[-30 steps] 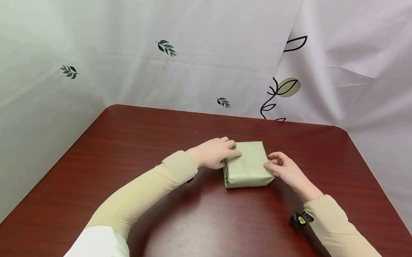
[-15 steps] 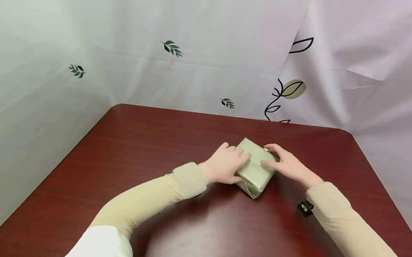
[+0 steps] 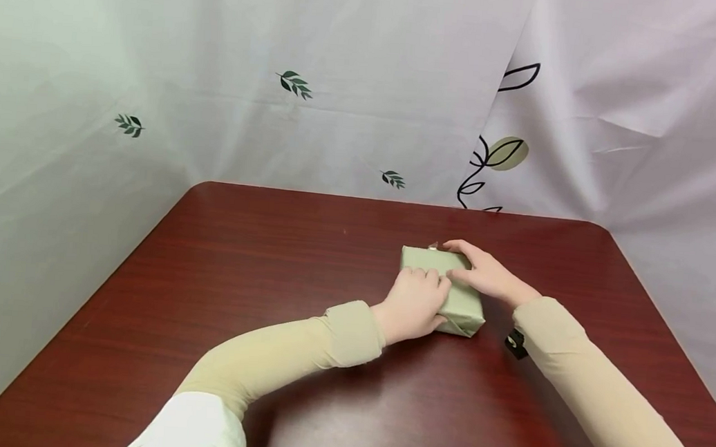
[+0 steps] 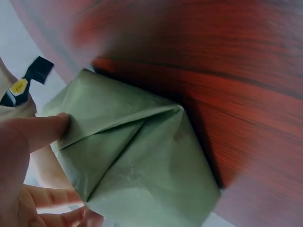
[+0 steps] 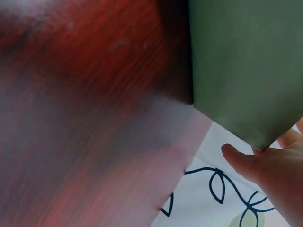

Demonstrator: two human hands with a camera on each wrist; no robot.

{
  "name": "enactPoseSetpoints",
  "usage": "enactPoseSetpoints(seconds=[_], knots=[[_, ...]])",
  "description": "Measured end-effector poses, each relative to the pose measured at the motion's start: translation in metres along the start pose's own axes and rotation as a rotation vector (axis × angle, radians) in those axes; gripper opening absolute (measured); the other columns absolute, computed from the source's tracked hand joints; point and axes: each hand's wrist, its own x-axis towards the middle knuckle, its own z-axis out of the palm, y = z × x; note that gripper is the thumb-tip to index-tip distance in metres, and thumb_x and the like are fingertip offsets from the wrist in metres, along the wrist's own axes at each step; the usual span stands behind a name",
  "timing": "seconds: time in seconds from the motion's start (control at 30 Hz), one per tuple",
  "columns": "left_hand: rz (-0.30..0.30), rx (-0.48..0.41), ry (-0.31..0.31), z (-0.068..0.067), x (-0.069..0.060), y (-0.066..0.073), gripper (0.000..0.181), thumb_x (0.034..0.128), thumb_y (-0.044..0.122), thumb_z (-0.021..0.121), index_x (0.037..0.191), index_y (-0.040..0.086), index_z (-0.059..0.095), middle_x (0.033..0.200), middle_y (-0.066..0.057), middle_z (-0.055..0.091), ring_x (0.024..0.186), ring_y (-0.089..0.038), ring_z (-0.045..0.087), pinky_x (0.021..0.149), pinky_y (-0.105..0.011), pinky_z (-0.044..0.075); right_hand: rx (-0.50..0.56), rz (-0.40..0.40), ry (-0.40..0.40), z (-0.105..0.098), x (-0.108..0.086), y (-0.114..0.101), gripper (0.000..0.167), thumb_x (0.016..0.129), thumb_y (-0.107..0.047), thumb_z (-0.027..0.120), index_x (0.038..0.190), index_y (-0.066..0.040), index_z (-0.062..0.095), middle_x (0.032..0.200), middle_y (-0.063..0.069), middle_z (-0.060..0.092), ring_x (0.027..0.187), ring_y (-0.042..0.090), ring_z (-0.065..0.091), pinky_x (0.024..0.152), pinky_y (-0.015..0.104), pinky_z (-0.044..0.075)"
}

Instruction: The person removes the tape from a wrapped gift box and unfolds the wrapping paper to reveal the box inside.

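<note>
White leaf-print curtain [image 3: 357, 57] behind a red table [image 3: 257, 244]. Towards the table's far edge, right of its middle, a green wrapped package [image 3: 465, 302]. Gripped by left hand [image 3: 413, 303] across the top, thumb at the folded near end, and right hand [image 3: 487, 274] curled round its far right corner. Probably light, stiff, slick-papered; best clasped on 2 opposite sides, clear of folds.

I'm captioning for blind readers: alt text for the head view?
A person's left hand and right hand hold a green wrapped box on a glossy reddish-brown table, before white cloth with leaf prints.
</note>
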Motion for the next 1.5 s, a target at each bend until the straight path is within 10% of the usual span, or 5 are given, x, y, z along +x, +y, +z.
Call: enactPoseSetpoints(seconds=[0.3, 0.67, 1.0, 1.5], knots=[[0.034, -0.026, -0.039, -0.005, 0.006, 0.005, 0.054, 0.0817, 0.059, 0.062, 0.114, 0.015, 0.058, 0.094, 0.003, 0.060, 0.083, -0.015, 0.061, 0.067, -0.028, 0.046, 0.004, -0.074, -0.016, 0.003, 0.007, 0.007, 0.055, 0.079, -0.004, 0.054, 0.132, 0.006, 0.046, 0.130, 0.022, 0.052, 0.117, 0.035, 0.049, 0.095, 0.047, 0.037], [0.009, -0.227, -0.052, 0.005, 0.018, -0.027, 0.088, 0.0723, 0.072, 0.060, 0.129, 0.007, 0.047, 0.126, -0.007, 0.051, 0.122, -0.024, 0.046, 0.091, -0.037, 0.046, 0.067, -0.063, -0.030, 0.000, 0.004, 0.010, 0.055, 0.080, -0.006, 0.058, 0.134, -0.002, 0.046, 0.131, 0.017, 0.052, 0.110, 0.028, 0.050, 0.089, 0.039, 0.038], [-0.005, -0.362, -0.335, 0.024, 0.034, -0.034, 0.124, 0.0666, 0.081, 0.057, 0.151, 0.003, 0.011, 0.154, -0.018, 0.022, 0.143, -0.031, 0.021, 0.114, -0.048, 0.022, 0.189, -0.032, -0.048, 0.002, 0.003, 0.016, 0.063, 0.083, -0.006, 0.061, 0.140, -0.002, 0.036, 0.131, 0.024, 0.048, 0.119, 0.035, 0.047, 0.092, 0.037, 0.039], [0.013, -0.357, -0.344, 0.030, 0.040, -0.039, 0.124, 0.0634, 0.086, 0.054, 0.150, 0.005, 0.016, 0.149, -0.013, 0.033, 0.138, -0.027, 0.030, 0.108, -0.043, 0.032, 0.199, 0.098, 0.056, -0.004, -0.004, 0.008, 0.051, 0.094, -0.018, 0.055, 0.139, 0.000, 0.037, 0.135, 0.027, 0.046, 0.129, 0.042, 0.039, 0.106, 0.054, 0.030]])
